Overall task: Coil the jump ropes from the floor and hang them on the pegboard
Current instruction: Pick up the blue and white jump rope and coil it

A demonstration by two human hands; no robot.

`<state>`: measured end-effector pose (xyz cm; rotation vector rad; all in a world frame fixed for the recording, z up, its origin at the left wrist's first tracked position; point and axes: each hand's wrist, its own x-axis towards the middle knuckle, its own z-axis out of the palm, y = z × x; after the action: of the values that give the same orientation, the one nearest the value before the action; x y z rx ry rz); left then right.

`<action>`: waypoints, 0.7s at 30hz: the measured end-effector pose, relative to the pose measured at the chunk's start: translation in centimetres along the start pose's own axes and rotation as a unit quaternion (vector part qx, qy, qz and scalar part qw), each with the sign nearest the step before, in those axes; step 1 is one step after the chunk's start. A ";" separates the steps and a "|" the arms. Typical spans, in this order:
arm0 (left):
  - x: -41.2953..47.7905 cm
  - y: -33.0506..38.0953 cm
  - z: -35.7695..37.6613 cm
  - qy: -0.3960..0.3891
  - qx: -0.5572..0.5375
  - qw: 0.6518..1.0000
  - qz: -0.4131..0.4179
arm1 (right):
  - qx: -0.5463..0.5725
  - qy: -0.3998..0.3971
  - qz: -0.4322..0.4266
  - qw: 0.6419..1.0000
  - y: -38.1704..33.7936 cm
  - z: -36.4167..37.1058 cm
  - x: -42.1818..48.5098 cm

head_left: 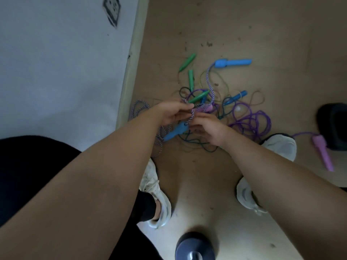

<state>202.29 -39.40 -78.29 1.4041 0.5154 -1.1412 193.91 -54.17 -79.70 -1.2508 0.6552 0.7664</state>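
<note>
**Both hands work a braided rope out of a tangle on the floor**

A person stands over a heap of jump ropes on the tan floor point(206, 175), arms stretched down. The left hand point(172, 112) pinches a purple-and-white braided rope point(191, 115) between thumb and fingertips. The right hand point(210, 130), fingers curled, nips the same strand just beneath the left fingertips. More loops of that rope lie behind the left wrist and run down under the left forearm.

One of the rope's blue handles point(175, 133) hangs just below the left hand. The second blue handle point(232, 63) lies well beyond both hands, the braided cord running back from it to the fingers. A pink handle point(205, 109) sits just past the right fingertips. Three green handles point(191, 79) and a smaller blue handle point(236, 96) lie among thin cords beyond the hands.

To the outside of the right hand a purple rope point(251, 119) lies in loose loops, its far pink handle point(323, 152) well off to the right. White shoes point(155, 194) stand below the forearms. A pale wall point(56, 72) rises to the left of the left arm.
</note>
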 end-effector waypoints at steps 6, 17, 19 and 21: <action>-5.9 2.1 0.9 0.039 0.127 0.984 0.119 | 0.015 -0.067 -0.056 0.996 -2.9 -0.5 -3.6; -16.5 6.6 3.0 0.086 0.202 0.945 0.243 | -0.060 -0.065 -0.226 0.970 -11.3 -0.1 -15.3; -18.6 8.1 2.8 0.119 0.223 0.922 0.293 | -0.082 -0.083 -0.255 0.960 -13.8 0.0 -18.2; -20.7 9.3 3.0 0.098 0.234 0.910 0.327 | -0.116 -0.094 -0.284 0.947 -16.1 0.2 -21.1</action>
<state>200.46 -37.66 -55.52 1.9231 -0.1266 -0.5863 194.40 -59.31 -53.63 -1.4653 0.0309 0.4736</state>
